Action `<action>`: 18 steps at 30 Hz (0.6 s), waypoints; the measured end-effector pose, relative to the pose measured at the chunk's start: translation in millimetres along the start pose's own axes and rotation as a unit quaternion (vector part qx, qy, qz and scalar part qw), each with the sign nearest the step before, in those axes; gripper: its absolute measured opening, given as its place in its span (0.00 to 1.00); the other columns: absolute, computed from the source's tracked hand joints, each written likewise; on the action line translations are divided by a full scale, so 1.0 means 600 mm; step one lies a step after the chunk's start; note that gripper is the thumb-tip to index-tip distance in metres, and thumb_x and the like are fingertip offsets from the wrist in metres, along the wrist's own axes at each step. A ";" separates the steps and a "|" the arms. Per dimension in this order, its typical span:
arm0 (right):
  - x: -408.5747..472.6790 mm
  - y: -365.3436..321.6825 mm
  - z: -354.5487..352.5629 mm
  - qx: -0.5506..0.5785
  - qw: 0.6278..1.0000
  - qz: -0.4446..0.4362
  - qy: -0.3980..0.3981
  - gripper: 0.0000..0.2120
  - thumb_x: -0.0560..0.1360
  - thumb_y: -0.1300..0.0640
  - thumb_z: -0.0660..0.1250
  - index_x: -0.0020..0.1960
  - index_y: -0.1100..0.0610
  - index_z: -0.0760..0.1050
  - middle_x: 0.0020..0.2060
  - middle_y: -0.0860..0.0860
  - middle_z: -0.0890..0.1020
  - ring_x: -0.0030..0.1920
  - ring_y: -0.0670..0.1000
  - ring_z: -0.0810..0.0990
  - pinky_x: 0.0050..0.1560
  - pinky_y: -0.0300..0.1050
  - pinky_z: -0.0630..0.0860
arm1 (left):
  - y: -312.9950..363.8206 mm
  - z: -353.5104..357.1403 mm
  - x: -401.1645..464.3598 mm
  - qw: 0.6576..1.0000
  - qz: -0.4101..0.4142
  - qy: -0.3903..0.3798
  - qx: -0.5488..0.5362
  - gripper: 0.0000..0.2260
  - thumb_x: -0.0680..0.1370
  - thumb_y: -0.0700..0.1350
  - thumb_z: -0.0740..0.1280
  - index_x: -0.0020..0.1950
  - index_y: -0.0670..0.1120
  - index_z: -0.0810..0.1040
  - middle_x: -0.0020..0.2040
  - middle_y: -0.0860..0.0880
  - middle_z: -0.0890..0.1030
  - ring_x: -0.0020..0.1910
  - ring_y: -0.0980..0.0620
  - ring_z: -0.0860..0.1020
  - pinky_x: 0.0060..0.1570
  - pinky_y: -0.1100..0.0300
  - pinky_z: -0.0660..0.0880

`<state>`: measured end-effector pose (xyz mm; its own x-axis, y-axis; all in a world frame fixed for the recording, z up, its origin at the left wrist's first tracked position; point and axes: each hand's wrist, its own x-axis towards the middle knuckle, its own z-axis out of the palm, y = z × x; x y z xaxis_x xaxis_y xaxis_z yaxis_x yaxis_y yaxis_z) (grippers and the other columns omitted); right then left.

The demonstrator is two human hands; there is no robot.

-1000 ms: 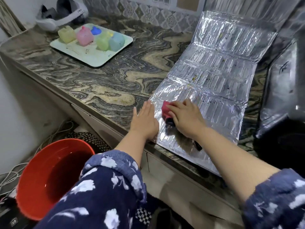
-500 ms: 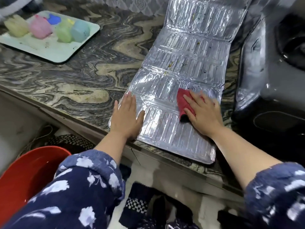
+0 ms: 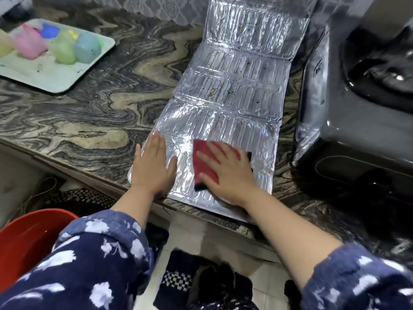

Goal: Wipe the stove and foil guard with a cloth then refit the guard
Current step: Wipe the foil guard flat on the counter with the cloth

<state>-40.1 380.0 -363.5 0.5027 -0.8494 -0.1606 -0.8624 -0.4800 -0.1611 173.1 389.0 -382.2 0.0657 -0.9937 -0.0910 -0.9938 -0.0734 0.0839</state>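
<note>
The silver foil guard (image 3: 234, 90) lies unfolded on the marbled counter (image 3: 93, 108), its near end at the counter's front edge and its far panel leaning up against the wall. Food specks dot its middle panels. My left hand (image 3: 153, 166) lies flat with straight fingers on the guard's near left corner. My right hand (image 3: 225, 173) presses flat on a red cloth (image 3: 204, 163) with a dark underside, on the guard's near panel. The black stove (image 3: 357, 121) stands right of the guard.
A pale green tray (image 3: 55, 74) with several pastel containers sits at the back left of the counter. A red bucket (image 3: 24, 240) stands on the floor at lower left, and dark checked mats (image 3: 176, 280) lie below the counter edge.
My right hand has slid the red cloth back and down towards the near edge of the guard. My left hand stays on the near left corner. The camera has tilted down.
</note>
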 end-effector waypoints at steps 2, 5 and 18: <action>-0.035 0.012 0.004 -0.005 0.999 -0.049 -0.006 0.29 0.74 0.31 0.41 0.74 0.35 0.48 0.78 0.45 0.49 0.78 0.51 0.45 0.72 0.61 0.42 | -0.001 0.001 -0.001 1.000 0.004 0.002 -0.001 0.30 0.81 0.57 0.43 0.79 0.43 0.43 0.80 0.47 0.43 0.78 0.52 0.41 0.76 0.46 0.41; -0.061 0.045 -0.001 -0.009 0.999 -0.053 -0.011 0.32 0.72 0.29 0.36 0.74 0.34 0.48 0.78 0.43 0.48 0.78 0.49 0.44 0.73 0.62 0.43 | -0.002 0.001 0.001 1.000 0.004 0.005 -0.004 0.30 0.81 0.57 0.45 0.79 0.43 0.44 0.80 0.48 0.43 0.78 0.52 0.42 0.76 0.47 0.41; 0.126 0.002 -0.013 0.011 0.999 -0.022 0.028 0.27 0.78 0.37 0.44 0.76 0.39 0.48 0.78 0.45 0.47 0.78 0.52 0.43 0.73 0.63 0.38 | -0.001 0.005 0.002 1.000 -0.005 0.024 -0.006 0.35 0.76 0.61 0.37 0.79 0.44 0.46 0.80 0.49 0.46 0.78 0.53 0.44 0.76 0.49 0.42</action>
<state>-3.7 313.6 -368.5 0.5353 -0.8390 -0.0982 -0.8378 -0.5124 -0.1885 173.5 387.8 -385.2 0.0798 -0.9958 -0.0449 -0.9920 -0.0838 0.0944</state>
